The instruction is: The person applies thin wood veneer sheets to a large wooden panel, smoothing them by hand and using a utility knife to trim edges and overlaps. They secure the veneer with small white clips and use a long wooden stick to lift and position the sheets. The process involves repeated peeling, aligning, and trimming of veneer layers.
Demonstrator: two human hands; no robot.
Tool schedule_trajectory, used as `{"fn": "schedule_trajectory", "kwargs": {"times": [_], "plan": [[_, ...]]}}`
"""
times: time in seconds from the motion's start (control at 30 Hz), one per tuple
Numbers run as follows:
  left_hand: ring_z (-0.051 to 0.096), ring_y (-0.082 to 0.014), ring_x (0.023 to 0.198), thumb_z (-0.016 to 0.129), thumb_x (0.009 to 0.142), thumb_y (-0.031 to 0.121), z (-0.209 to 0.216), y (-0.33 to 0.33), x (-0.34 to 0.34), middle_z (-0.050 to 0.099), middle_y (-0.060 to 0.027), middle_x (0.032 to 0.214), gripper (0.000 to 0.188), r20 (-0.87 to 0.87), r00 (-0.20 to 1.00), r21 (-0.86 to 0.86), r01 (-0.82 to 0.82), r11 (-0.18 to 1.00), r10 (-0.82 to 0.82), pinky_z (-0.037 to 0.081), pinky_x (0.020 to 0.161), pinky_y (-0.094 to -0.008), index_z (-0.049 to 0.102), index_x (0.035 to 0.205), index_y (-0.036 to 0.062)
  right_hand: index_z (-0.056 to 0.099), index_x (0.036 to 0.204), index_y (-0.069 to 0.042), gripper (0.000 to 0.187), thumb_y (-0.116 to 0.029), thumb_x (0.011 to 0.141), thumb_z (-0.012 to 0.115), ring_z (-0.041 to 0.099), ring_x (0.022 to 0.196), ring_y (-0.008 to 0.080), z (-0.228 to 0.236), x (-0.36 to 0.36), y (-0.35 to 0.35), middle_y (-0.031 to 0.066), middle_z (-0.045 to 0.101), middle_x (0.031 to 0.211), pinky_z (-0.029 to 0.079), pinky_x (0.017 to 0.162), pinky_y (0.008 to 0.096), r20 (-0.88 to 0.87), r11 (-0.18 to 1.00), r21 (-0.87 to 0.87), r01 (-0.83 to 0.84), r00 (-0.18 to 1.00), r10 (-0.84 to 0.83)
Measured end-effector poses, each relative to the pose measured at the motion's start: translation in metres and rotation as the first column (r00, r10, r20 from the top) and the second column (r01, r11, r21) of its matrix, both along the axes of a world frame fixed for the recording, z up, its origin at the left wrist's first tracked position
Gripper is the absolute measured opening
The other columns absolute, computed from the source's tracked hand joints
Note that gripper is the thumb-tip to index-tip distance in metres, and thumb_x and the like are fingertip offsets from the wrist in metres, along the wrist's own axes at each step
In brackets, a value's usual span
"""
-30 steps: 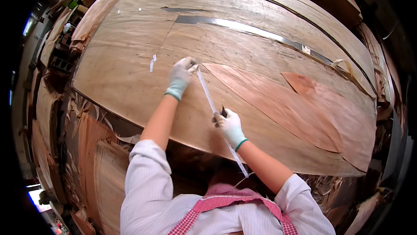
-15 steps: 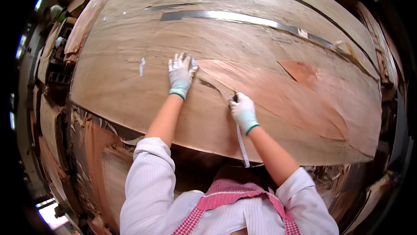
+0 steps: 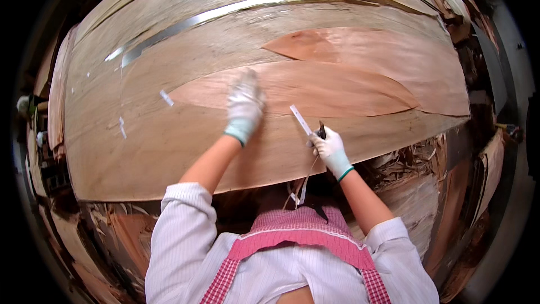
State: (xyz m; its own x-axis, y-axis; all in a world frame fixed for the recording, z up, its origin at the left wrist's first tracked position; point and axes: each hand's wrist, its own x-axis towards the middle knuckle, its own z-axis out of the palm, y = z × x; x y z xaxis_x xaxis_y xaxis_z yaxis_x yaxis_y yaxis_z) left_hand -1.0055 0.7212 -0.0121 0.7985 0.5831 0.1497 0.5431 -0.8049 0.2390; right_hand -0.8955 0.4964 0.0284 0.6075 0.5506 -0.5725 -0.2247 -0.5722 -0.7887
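My left hand (image 3: 246,104), in a white glove with a mint cuff, lies over a long pointed reddish veneer piece (image 3: 337,87). Its fingers are stretched out, somewhat blurred. Closed, my right hand (image 3: 331,151) grips a small dark-handled tool (image 3: 321,130), its exact kind unclear, and a strip of white tape (image 3: 300,118) that sticks out toward the veneer. More tape hangs below that hand beside my apron. One short piece of white tape (image 3: 166,98) is at the left tip of the reddish veneer. Underneath is a large pale brown veneer sheet (image 3: 185,160).
A second reddish veneer piece (image 3: 382,45) lies beyond the first. Across the far part of the sheet runs a long split (image 3: 208,16) with a shiny grey surface showing through. Another bit of tape (image 3: 122,128) sits at the left. Torn veneer scraps (image 3: 405,163) fill the space below the sheet's near edge.
The view has swung to the right. My left hand has slid right along the reddish veneer, away from its tip, where white tape shows. My right hand has drawn back toward the near edge.
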Motion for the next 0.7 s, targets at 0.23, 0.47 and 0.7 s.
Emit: {"fn": "schedule_trajectory", "kwargs": {"times": [0.23, 0.47, 0.7], "plan": [[0.025, -0.0285, 0.14, 0.053, 0.089, 0.04, 0.021, -0.093, 0.017, 0.032, -0.0163, 0.148, 0.067, -0.094, 0.805, -0.088, 0.579, 0.81, -0.586, 0.014, 0.117, -0.0405, 0.035, 0.14, 0.0, 0.056, 0.087, -0.002, 0.018, -0.016, 0.079, 0.064, 0.059, 0.065, 0.0357, -0.009, 0.053, -0.046, 0.0198, 0.059, 0.07, 0.047, 0.059, 0.0397, 0.641, 0.959, -0.229, -0.164, 0.716, 0.276], [0.052, -0.0356, 0.115, 0.057, 0.086, 0.017, 0.052, -0.115, 0.035, 0.059, -0.0175, 0.119, 0.031, 0.187, 0.896, -0.254, 0.44, 0.861, -0.402, 0.038, 0.103, -0.0442, 0.057, 0.114, 0.0022, 0.055, 0.095, -0.011, 0.01, -0.021, 0.094, 0.057, 0.049, 0.056, 0.0044, -0.034, 0.066, -0.231, -0.0009, 0.059, 0.079, 0.036, 0.045, 0.019, -0.271, 0.72, 0.098, 0.687, 0.714, -0.645], [0.05, -0.0308, 0.118, 0.061, 0.082, 0.018, 0.017, -0.261, -0.025, 0.055, -0.0158, 0.122, 0.037, 0.063, 0.665, -0.407, 0.698, 0.589, -0.744, 0.035, 0.106, -0.0432, 0.055, 0.116, 0.0044, 0.051, 0.106, -0.017, 0.011, -0.022, 0.096, 0.053, 0.048, 0.059, 0.004, -0.039, 0.057, -0.341, -0.0029, 0.056, 0.082, 0.035, 0.041, 0.0167, -0.251, 0.527, 0.038, 0.849, 0.518, -0.817]]}}
